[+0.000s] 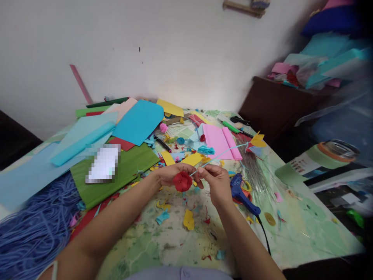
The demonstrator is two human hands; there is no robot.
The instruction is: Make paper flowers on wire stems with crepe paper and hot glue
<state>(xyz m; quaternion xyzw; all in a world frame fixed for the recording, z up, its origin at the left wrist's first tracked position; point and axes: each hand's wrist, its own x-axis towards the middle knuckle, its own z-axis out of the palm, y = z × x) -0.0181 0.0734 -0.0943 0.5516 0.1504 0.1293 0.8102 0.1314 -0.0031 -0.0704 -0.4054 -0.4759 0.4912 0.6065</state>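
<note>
Over the middle of the table, my left hand (171, 174) is closed around the base of a red paper flower (182, 181), whose petals face up toward me. My right hand (218, 181), just to the right, pinches a thin light-blue strip (223, 154) between thumb and fingertips. That strip runs from behind the flower, through the pinch, and up to the right toward a yellow paper flower (257, 140). My fingers hide where strip and red flower meet. Beside my right wrist lies a blue hot glue gun (241, 192) with a black cord.
Yellow, red and blue paper scraps (189, 219) litter the table (151, 249). Coloured paper sheets (138, 122) and blue yarn (37, 225) cover the left side. Thin wires (255, 171) lie right, near a green tumbler (314, 161). A blurred-out phone-like object (103, 163) rests on green paper.
</note>
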